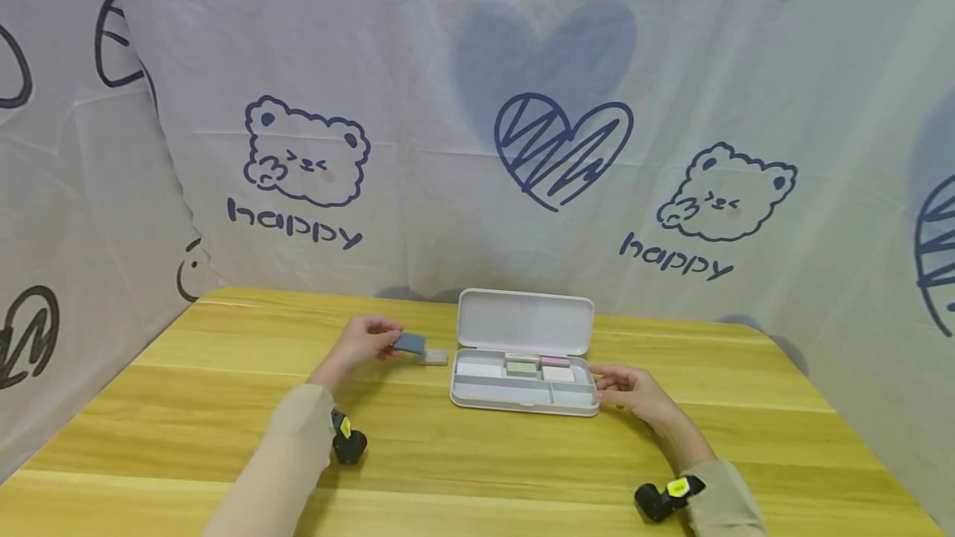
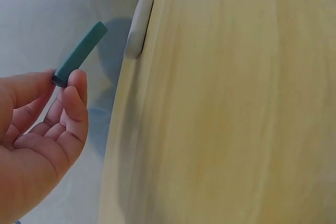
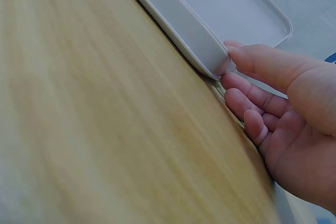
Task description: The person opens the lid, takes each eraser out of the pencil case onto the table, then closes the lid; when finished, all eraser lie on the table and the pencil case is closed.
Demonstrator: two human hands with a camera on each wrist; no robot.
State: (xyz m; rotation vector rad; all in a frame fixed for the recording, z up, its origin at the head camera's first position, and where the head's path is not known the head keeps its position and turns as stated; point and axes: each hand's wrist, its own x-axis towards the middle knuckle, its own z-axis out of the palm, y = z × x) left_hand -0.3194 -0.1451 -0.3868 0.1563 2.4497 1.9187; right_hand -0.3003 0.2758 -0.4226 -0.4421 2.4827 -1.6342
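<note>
My left hand pinches a flat blue-green eraser between thumb and fingertips, one end sticking out toward the case; in the left wrist view the eraser is seen edge-on above the fingers. A whitish eraser lies on the table just beyond it. The white pencil case stands with its lid raised at the back. Inside sit a green eraser, a pink one and white ones. At the case's right end, my right hand grips the end wall, thumb at the rim and fingers outside.
The wooden table reaches back to a printed cloth hung behind it. Dividers split the case into several compartments. A black wrist camera sits on the left forearm, another on the right.
</note>
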